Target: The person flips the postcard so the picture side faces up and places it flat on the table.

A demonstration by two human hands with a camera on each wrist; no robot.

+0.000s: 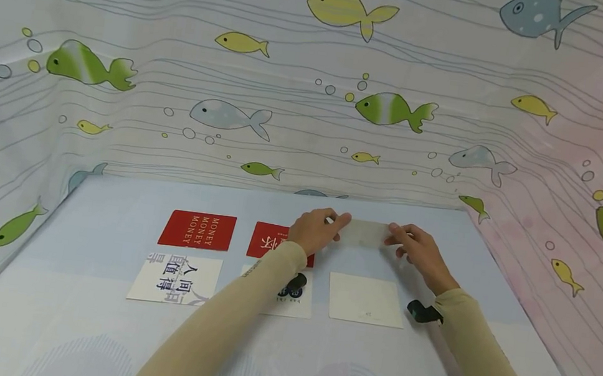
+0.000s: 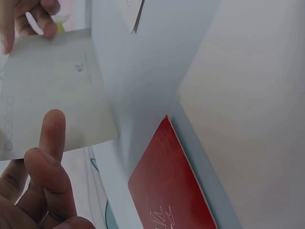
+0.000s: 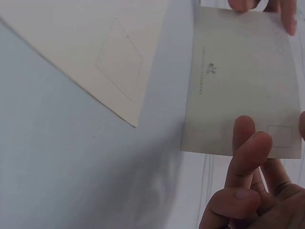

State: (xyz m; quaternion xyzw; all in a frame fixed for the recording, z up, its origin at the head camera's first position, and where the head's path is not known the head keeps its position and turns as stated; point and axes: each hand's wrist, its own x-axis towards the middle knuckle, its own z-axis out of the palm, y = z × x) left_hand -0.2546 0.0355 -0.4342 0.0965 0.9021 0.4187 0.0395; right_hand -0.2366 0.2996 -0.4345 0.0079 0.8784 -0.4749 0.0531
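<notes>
A pale postcard (image 1: 366, 233) with a printed stamp box is pinched between both hands over the table's far part. My left hand (image 1: 317, 231) grips its left end, thumb and fingers on opposite faces. At the right end, my right hand (image 1: 420, 250) pinches it the same way. Both wrist views show the postcard (image 3: 238, 81) raised at a tilt, its plain printed side visible; whether its lower edge touches the table I cannot tell. Just beside my left hand lies a red card (image 1: 261, 242), partly hidden by that arm.
Another red card (image 1: 197, 230) reading MONEY lies at the far left. In the nearer row are a white card with blue characters (image 1: 174, 279), a card with dark circles (image 1: 288, 299) partly behind the left forearm, and a pale card (image 1: 367, 299). A fish-patterned curtain (image 1: 313, 89) surrounds the table.
</notes>
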